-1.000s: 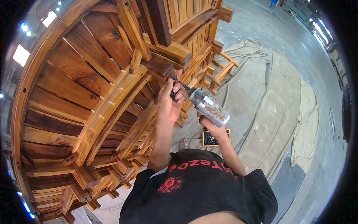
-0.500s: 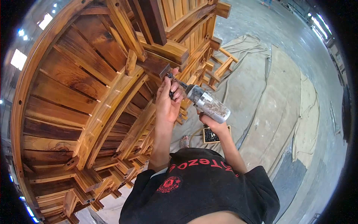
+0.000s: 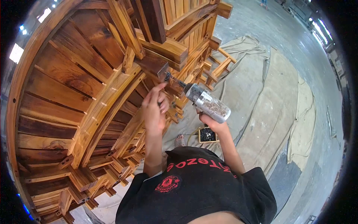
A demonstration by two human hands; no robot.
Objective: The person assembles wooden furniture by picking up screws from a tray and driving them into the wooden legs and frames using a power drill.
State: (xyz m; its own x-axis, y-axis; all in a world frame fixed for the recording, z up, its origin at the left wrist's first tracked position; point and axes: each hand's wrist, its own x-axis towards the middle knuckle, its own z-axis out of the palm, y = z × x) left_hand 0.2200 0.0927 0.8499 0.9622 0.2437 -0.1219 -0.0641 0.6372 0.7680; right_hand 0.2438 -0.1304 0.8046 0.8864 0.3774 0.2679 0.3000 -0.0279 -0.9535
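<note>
My right hand (image 3: 212, 121) is closed around the handle of a worn silver power driver (image 3: 210, 104). The driver's bit (image 3: 175, 79) reaches up-left to the end face of a dark wooden leg (image 3: 151, 64); a small dark fastener seems to sit at its tip. Just below that end is my left hand (image 3: 154, 106), slightly blurred and apart from the bit. Its index finger points toward the leg while the other fingers curl over something small and dark. The leg belongs to a large upturned piece of slatted wooden furniture (image 3: 56, 93).
On the floor by my foot (image 3: 180, 140) is a wooden box (image 3: 200, 135) of small black pieces, with a hose nearby. Drop cloths (image 3: 276, 108) cover the floor at the right. More wooden furniture (image 3: 223, 63) stands beyond, and a person's legs (image 3: 264, 4) show far off.
My left hand has come off the bit and moved down and left. The driver stays at the leg's end in my right hand. The view has shifted slightly.
</note>
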